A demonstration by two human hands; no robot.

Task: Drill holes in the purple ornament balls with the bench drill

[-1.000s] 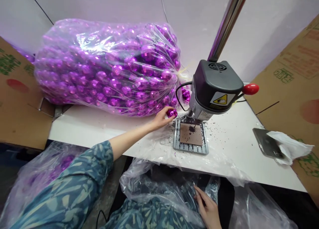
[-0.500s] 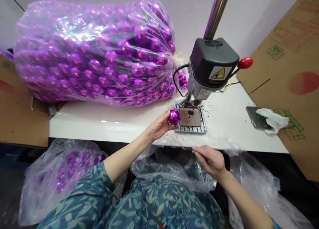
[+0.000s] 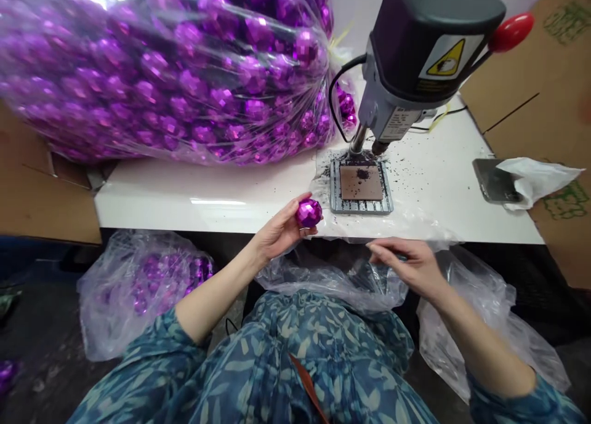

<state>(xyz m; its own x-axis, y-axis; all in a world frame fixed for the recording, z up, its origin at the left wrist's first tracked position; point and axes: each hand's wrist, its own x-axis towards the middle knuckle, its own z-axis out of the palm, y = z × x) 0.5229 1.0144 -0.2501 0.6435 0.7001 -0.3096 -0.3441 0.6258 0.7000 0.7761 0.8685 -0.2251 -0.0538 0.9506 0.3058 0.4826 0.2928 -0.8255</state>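
Observation:
My left hand (image 3: 281,230) is closed around a shiny purple faceted bauble (image 3: 309,213), holding it over the front edge of the table, left of the drill press base (image 3: 386,204). Fingertips and thumb grip its sides. My right hand (image 3: 409,263) hovers at the table's front edge with fingers curled and pressed together; whatever they may pinch is hidden. Between the hands, the drill press (image 3: 415,61) stands farther back, its chuck (image 3: 380,147) above a brown board (image 3: 355,191) strewn with dark shavings.
A large clear bag of purple baubles (image 3: 194,98) fills the table's back left. An open plastic bag (image 3: 332,288) hangs at my lap, and another bag of baubles (image 3: 152,276) sits lower left. A phone (image 3: 492,181) under a tissue (image 3: 535,178) lies right, near a cardboard box (image 3: 521,122).
My view has moved closer to the table. The left hand has drawn the bauble away from the drill press base, toward me and left. The right hand stays curled near the table edge.

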